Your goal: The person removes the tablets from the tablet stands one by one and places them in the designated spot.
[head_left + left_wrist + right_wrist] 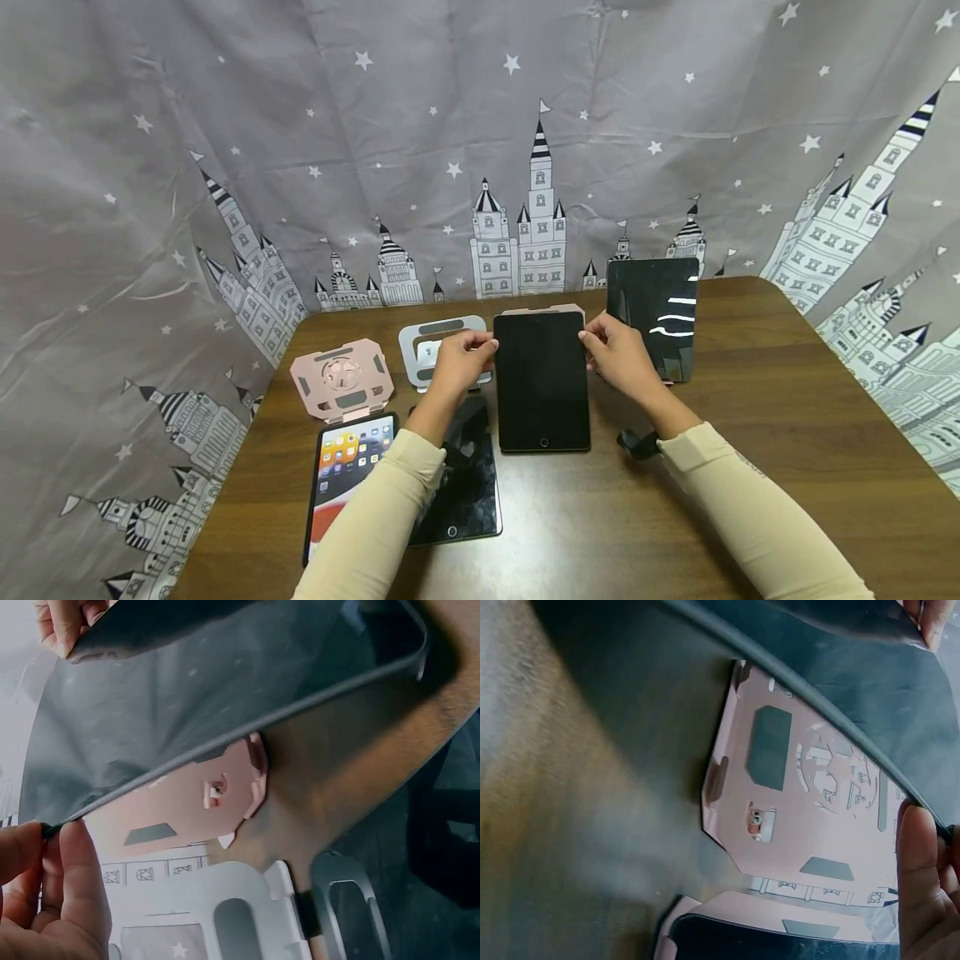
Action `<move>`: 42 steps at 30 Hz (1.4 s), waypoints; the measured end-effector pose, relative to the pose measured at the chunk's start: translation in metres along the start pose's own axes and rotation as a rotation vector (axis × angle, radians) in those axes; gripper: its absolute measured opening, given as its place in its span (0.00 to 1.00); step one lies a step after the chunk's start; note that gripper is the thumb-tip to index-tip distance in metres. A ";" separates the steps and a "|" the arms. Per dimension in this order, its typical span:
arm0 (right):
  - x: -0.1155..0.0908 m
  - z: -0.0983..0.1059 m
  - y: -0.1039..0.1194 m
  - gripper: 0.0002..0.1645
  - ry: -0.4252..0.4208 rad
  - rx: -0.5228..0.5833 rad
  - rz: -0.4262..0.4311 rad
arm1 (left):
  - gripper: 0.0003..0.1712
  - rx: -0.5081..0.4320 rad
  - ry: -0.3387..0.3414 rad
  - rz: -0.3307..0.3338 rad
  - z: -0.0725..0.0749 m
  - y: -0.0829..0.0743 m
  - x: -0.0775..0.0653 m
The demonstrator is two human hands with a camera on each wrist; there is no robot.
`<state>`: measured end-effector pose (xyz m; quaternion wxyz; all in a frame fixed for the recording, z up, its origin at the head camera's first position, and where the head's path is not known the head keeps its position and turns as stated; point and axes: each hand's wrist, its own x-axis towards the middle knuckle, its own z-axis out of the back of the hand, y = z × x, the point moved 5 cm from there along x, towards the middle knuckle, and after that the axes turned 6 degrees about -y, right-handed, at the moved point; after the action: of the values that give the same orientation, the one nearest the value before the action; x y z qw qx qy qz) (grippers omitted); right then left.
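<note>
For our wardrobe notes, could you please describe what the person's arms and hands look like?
Long, pale cream fabric sleeves are worn; the right one bears a small, faint dark marking. A rounded black device sits beside the right cuff. The left hand and right hand are ungloved.

My left grip (56, 889) pinches one edge of the dark tablet (187, 697); my right grip (71, 621) holds another. Behind it, partly hidden: pink stand (184, 806). Near that: white stand (225, 877). Counter (315, 780): brown.
</note>
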<state>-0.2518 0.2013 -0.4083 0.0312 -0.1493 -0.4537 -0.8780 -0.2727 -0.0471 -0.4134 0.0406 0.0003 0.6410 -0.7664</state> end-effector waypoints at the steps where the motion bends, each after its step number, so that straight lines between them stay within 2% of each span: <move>1: -0.001 -0.001 -0.001 0.07 0.008 -0.005 0.000 | 0.10 0.000 0.003 0.009 0.000 0.003 0.000; 10: -0.013 -0.010 -0.008 0.06 0.091 0.012 -0.041 | 0.08 0.023 0.040 0.047 0.002 0.023 -0.007; 18: -0.021 -0.017 -0.017 0.06 0.160 0.034 -0.087 | 0.04 0.130 0.084 -0.010 0.002 0.029 -0.016; 25: -0.030 -0.023 -0.024 0.06 0.238 0.033 -0.118 | 0.04 0.204 0.149 0.002 0.001 0.036 -0.026; 33: -0.040 -0.028 -0.031 0.07 0.301 0.029 -0.179 | 0.04 0.323 0.192 -0.037 -0.001 0.040 -0.034; 42: -0.048 -0.034 -0.039 0.09 0.352 0.037 -0.184 | 0.07 0.402 0.240 -0.037 -0.005 0.051 -0.035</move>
<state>-0.2214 0.1929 -0.4714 0.0325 0.0494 -0.4689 -0.8812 -0.2352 -0.0490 -0.4628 -0.0505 0.0878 0.4756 -0.8738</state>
